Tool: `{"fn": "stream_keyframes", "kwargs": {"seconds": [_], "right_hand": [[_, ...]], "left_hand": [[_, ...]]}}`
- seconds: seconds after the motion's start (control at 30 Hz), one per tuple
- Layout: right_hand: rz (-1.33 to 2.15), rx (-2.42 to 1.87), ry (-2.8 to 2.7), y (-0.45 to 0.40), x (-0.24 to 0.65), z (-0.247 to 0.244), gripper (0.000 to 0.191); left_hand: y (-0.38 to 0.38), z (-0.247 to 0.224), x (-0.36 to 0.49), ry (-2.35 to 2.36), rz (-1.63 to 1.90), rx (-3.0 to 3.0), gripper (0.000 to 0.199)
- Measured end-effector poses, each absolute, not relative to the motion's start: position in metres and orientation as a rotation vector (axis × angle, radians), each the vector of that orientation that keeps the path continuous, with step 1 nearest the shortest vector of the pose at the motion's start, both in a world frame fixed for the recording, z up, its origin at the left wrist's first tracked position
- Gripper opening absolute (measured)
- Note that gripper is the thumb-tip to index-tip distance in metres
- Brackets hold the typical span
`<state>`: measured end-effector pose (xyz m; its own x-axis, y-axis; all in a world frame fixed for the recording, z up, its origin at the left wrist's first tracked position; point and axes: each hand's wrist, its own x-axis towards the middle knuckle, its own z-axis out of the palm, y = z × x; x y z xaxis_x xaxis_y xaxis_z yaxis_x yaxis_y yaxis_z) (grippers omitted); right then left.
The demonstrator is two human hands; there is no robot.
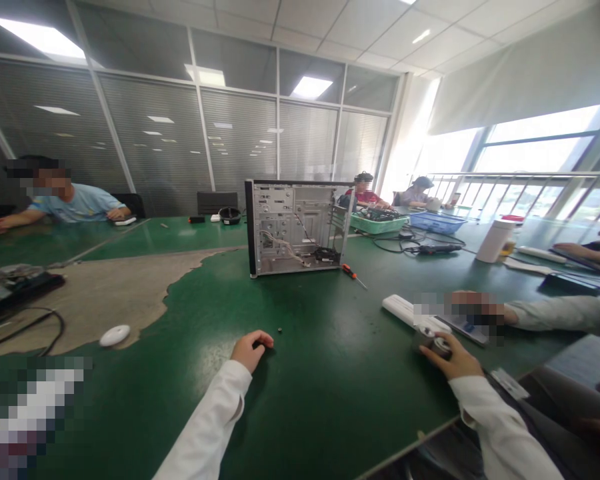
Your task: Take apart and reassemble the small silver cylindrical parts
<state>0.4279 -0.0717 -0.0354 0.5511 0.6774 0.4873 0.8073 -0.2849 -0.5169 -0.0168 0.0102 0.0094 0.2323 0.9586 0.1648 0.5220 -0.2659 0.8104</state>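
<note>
My left hand [251,351] rests on the green tabletop [310,387] with its fingers curled inward; whatever they enclose, if anything, is hidden. Just beyond its fingertips lies a tiny dark piece [280,329], too small to name. At the right, my right hand [457,360] is closed around a grey metal cylinder [441,347] with a round end. A second round metallic part [425,331] shows beside it, partly blurred. Past both hands stands an open computer case [300,227], upright, with loose cables inside. An orange-handled screwdriver [351,272] lies by its right corner.
A neighbour's hand [475,308] is close to my right hand, near a white bar-shaped box [405,312]. A white oval object [115,335] lies left. Green [380,225] and blue baskets [437,223], a power tool [435,249] and a white bottle [495,240] stand farther off.
</note>
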Motion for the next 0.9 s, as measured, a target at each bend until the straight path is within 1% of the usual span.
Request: {"fn": "stream_keyframes", "kwargs": {"seconds": [0.27,0.33,0.4,0.47,0.53,0.6,0.63,0.67,0.77,0.83,0.9], "right_hand": [[-0.108,-1.910,-1.319,-0.034,0.401,-0.032,0.053],[-0.136,-1.875,-1.289,-0.034,0.396,-0.028,0.058],[-0.262,-1.845,-1.222,-0.039,0.392,-0.020,0.061],[-0.445,-1.788,-1.157,-0.048,0.385,-0.010,0.056],[-0.543,-1.694,-1.217,-0.055,0.369,0.000,0.041],[-0.474,-1.563,-1.467,-0.059,0.340,0.006,0.026],[-0.393,-1.480,-1.641,-0.059,0.321,0.008,0.023],[-0.297,-1.397,-1.819,-0.058,0.300,0.008,0.023],[-0.107,-1.259,-2.280,-0.048,0.236,0.007,0.036],[-0.088,-1.242,-2.362,-0.036,0.200,0.007,0.044],[-0.089,-1.220,-2.368,-0.020,0.173,0.007,0.047]], "left_hand": [[0.012,0.008,-0.018,1.340,0.910,1.885,0.028],[0.012,0.007,-0.018,1.343,0.912,1.880,0.028],[0.011,0.007,-0.018,1.341,0.913,1.876,0.028],[0.011,0.007,-0.018,1.336,0.918,1.872,0.028],[0.011,0.006,-0.018,1.329,0.925,1.870,0.028],[0.011,0.006,-0.018,1.322,0.931,1.870,0.028],[0.011,0.005,-0.018,1.315,0.935,1.871,0.028],[0.011,0.005,-0.018,1.307,0.938,1.871,0.028],[0.011,0.004,-0.018,1.297,0.942,1.873,0.029],[0.011,0.003,-0.018,1.301,0.938,1.879,0.029],[0.011,0.003,-0.019,1.299,0.938,1.888,0.029]]}}
